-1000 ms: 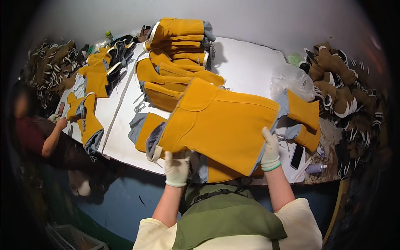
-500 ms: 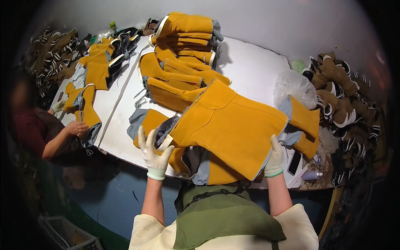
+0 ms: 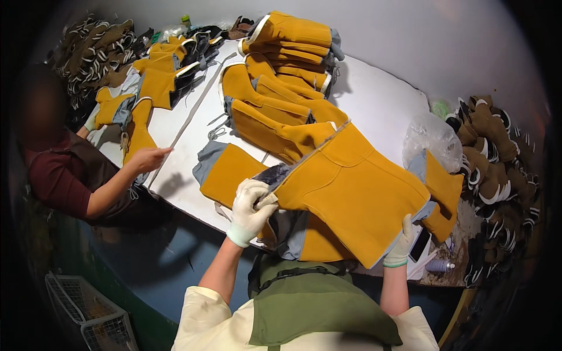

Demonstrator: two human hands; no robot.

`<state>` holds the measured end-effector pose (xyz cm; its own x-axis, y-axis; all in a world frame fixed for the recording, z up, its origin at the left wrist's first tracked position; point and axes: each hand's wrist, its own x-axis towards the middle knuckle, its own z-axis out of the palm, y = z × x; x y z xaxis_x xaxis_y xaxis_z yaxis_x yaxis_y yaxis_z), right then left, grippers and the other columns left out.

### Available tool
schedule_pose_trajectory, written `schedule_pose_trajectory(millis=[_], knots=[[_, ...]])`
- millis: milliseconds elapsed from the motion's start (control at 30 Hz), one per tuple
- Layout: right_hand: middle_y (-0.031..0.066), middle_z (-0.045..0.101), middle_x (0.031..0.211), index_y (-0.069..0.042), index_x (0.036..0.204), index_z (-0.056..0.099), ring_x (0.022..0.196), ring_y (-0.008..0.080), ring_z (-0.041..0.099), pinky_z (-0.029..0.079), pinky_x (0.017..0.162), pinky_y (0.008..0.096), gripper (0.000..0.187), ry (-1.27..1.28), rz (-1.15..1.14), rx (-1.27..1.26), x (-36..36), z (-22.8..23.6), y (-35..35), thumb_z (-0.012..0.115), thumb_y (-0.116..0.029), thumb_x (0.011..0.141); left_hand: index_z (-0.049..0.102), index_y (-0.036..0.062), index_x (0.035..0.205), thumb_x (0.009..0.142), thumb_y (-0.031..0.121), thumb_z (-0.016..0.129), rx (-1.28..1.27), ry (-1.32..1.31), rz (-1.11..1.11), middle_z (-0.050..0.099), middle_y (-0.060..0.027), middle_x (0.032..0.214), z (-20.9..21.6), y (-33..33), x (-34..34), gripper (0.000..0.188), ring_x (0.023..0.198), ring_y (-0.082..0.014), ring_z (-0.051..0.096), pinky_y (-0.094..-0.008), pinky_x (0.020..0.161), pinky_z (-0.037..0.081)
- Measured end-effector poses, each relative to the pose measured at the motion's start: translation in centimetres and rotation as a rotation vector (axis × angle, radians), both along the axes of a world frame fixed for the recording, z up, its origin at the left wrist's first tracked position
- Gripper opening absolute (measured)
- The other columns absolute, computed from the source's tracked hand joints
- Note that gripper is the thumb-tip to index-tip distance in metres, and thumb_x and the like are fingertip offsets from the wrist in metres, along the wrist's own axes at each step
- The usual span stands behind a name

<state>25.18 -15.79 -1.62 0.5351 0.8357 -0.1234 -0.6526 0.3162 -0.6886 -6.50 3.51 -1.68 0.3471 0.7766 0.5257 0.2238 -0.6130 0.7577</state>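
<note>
- Grips a large yellow boot upper [image 3: 357, 187] with both gloved hands, one toward either end, just right of the frame's centre.
- Curls the fingers of the left hand [image 3: 252, 212] around a pale tab [image 3: 267, 200] beside the dark fur-lined opening [image 3: 275, 174], near the middle of the frame, with the back of the glove turned upward and the wrist nearly straight.
- Brings the left forearm [image 3: 222, 275] up from the lower edge, leaning to the right toward the tab.
- Holds the lower right edge of the boot upper in the right hand [image 3: 400, 248], with one digit pointing up beside the grey border; cannot tell how the remaining fingers sit behind the piece.
- Raises the right forearm [image 3: 396, 289] almost upright in the lower right of the frame.
- Tilts the boot upper down toward the right, over more yellow pieces [image 3: 322, 243] at the lower middle; cannot tell whether touching them.
- Faces a pile of similar yellow uppers [image 3: 281, 114] at the upper centre, on a white table [image 3: 386, 99].
- Has a dark phone [image 3: 420, 244] just beside the right hand, at the right of the frame.
- Shares the table with a co-worker [image 3: 64, 187] at the left, with a bare hand [image 3: 149, 159] held out over the near edge.
</note>
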Motion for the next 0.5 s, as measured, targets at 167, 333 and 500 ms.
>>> schedule_pose_trajectory(millis=[167,333,500], knots=[[0.0123,0.047,0.142,-0.004,0.143,0.040,0.128,0.0290,0.048,0.039,0.107,0.0447,0.052,0.072,0.024,0.032,0.3,-1.0,-0.7,0.049,-0.033,0.100,0.052,0.0071,0.087,0.066,0.000,0.078,0.091,-0.107,0.052,0.060,-0.0097,0.095,0.4,-0.6,0.9,0.033,0.093,-0.0300,0.058,-0.0430,0.094,0.044],[0.0124,0.048,0.142,-0.004,0.143,0.040,0.127,0.0292,0.049,0.040,0.106,0.0445,0.053,0.049,-0.015,0.007,0.1,-1.0,-1.7,0.050,-0.034,0.100,0.049,0.0061,0.087,0.066,-0.007,0.073,0.119,-0.099,-0.004,0.055,-0.0106,0.099,0.4,-0.8,1.3,0.034,0.095,-0.0271,0.055,-0.0373,0.091,0.044],[0.0127,0.049,0.140,-0.003,0.142,0.041,0.125,0.0293,0.051,0.042,0.104,0.0449,0.053,0.014,-0.066,-0.014,-0.6,-0.3,-2.5,0.051,-0.034,0.100,0.050,0.0052,0.087,0.066,-0.005,0.073,-0.044,-0.178,-0.034,0.056,-0.0117,0.103,-1.4,-0.9,1.3,0.033,0.101,-0.0261,0.055,-0.0363,0.092,0.043]])
